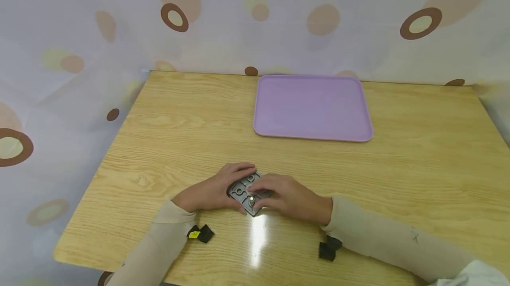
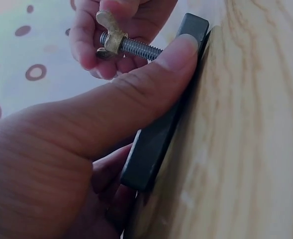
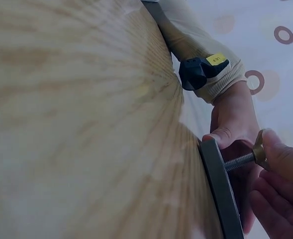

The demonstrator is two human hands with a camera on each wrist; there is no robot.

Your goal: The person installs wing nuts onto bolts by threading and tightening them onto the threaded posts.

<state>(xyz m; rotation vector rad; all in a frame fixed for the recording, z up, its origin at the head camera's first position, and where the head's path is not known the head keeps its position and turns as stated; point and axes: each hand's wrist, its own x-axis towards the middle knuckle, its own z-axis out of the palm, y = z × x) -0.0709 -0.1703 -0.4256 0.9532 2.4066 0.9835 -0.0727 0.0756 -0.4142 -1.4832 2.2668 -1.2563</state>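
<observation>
While I watch from afar through the head camera, a flat grey metal plate (image 1: 239, 185) with round raised bosses sits low at the centre of the frame, over a yellow wood-grain counter (image 1: 179, 144). I see the left hand (image 1: 221, 191) gripping the plate by its left corner, thumb pressed along the near edge in the left wrist view. From the plate's face rises a silver threaded bolt (image 2: 142, 50), and a brass-coloured wing nut (image 2: 111, 31) sits close to its free end. I see the right hand (image 1: 284, 197), to the right of the plate, pinching that wing nut with its fingertips. Toward the upper right of the head frame I have a lilac rectangular tray (image 1: 312, 109), well apart from both hands. Behind the counter, across the top, hangs a pale cloth (image 1: 223, 7) with brown and beige spots.
</observation>
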